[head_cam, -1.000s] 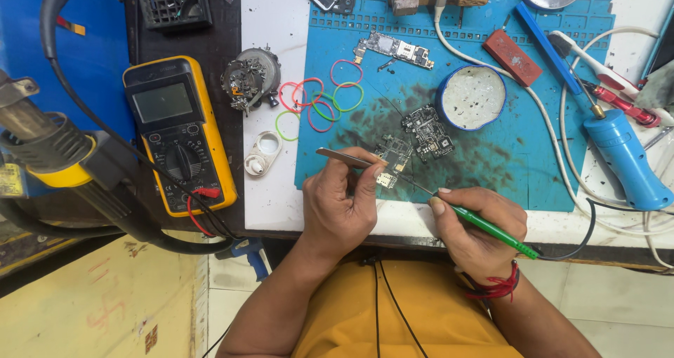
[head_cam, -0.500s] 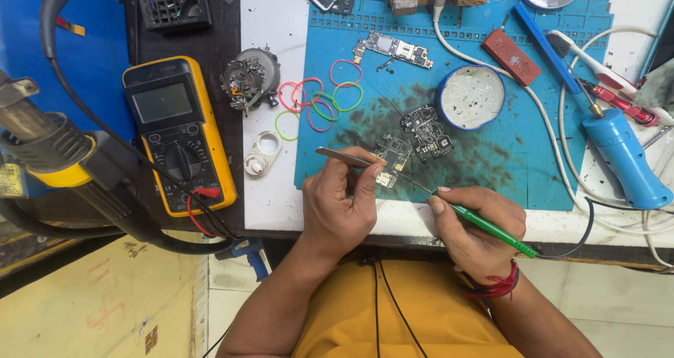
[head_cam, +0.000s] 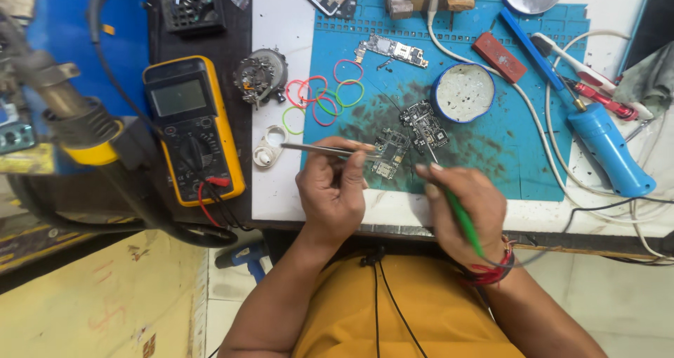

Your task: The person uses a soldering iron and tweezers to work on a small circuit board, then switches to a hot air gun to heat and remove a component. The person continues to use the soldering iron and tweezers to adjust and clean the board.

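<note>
My left hand [head_cam: 331, 189] grips metal tweezers [head_cam: 316, 148] that lie flat and point right, their tips at a small circuit board [head_cam: 391, 152] on the blue work mat [head_cam: 519, 154]. My right hand [head_cam: 463, 202] holds a green-handled pointed tool [head_cam: 463, 221] like a pen, its thin tip reaching up to a second, darker circuit board [head_cam: 427, 125] beside the first. Both hands rest at the mat's near edge.
A yellow multimeter [head_cam: 191, 130] with red and black leads sits left. Coloured rubber bands [head_cam: 319, 95], a round tin [head_cam: 463, 91], a blue soldering iron [head_cam: 607, 147], a third long board [head_cam: 392, 50] and white cables lie on the mat. A hot-air nozzle [head_cam: 67, 112] is far left.
My right hand has lifted slightly and brought the green tool steeper, its tip nearer the dark board. The left hand and tweezers have hardly moved.
</note>
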